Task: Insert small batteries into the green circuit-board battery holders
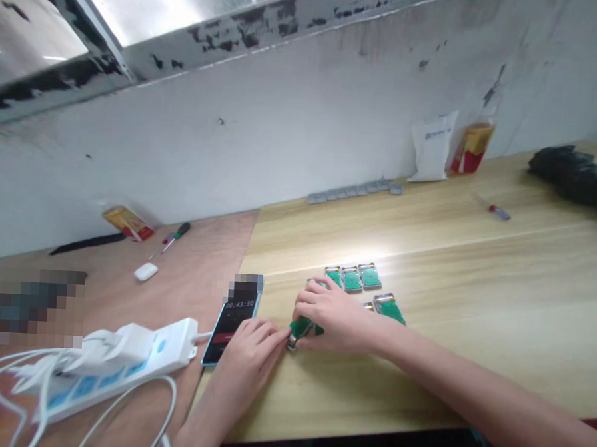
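Tabletop [476, 279]: left hand [250, 356] fingertips at green board [300, 327] edge; right hand [337, 316] close by, arched over it; grip unclear.

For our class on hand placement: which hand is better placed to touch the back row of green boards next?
Probably the right hand: it is close to the back row of green boards. The left hand is farther off, near the phone, with the right hand between.

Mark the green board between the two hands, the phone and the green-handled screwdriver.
Green board [300, 327]: head view, on its green face.
Phone [232, 319]: head view, on its dark screen.
Green-handled screwdriver [180, 231]: head view, on its handle.
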